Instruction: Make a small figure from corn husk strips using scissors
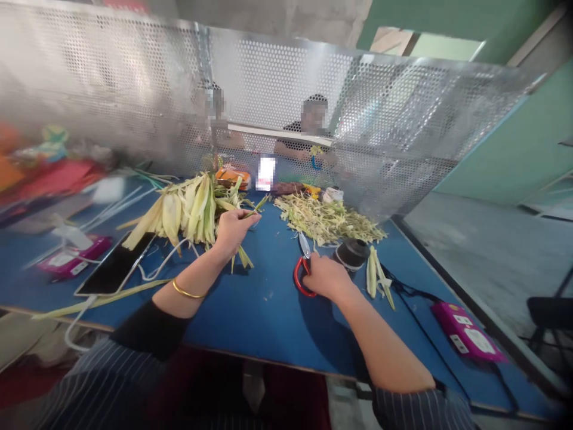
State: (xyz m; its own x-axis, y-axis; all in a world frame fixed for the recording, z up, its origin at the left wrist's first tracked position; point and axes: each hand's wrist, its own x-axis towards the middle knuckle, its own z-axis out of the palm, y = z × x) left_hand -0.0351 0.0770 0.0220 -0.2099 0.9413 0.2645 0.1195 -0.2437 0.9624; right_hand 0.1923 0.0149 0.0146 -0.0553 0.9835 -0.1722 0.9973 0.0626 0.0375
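My left hand (236, 231) is closed on a piece of corn husk (259, 205) whose tip sticks out past the fingers. Behind and left of it lies a large pile of pale green and yellow husks (194, 206). My right hand (326, 275) has its fingers on the red-handled scissors (304, 276), whose blades point away from me over the blue table (268, 322). Just right of that hand stands a black spool of thread (353, 253). Beyond the scissors is a heap of shredded husk trimmings (329, 220).
A tablet (115, 266) with a white cable and a pink power bank (74, 257) lie at the left. Another pink device (468, 331) with black cables is at the right. Behind the perforated metal screen (277, 77) sit two people. A lit phone (266, 172) stands before it.
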